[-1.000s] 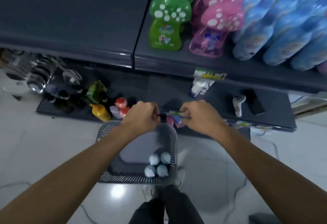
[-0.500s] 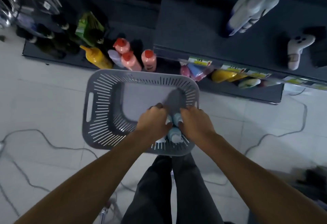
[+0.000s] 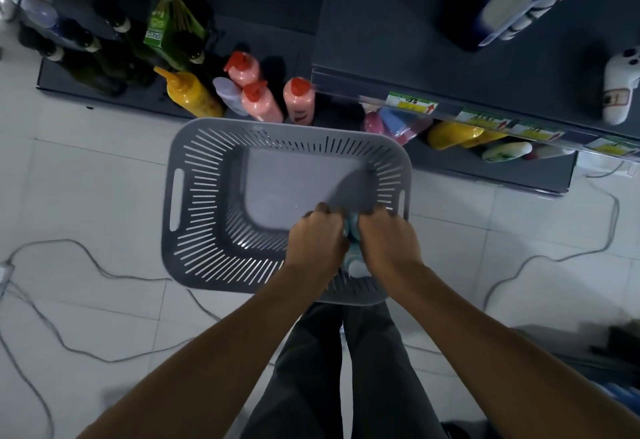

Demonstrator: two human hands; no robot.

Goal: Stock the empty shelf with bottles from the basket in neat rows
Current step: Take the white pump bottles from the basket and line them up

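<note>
glossy white tiled floor, dark shelving at twelve o'clock; at five o'clock in a grey slotted plastic basket, left hand and right hand grip pale round-capped bottles

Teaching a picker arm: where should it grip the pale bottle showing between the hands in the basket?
Its cap end, from straight above: the pale bottle seems upright in the basket corner, with the wall, left hand and right hand crowding its sides.
</note>
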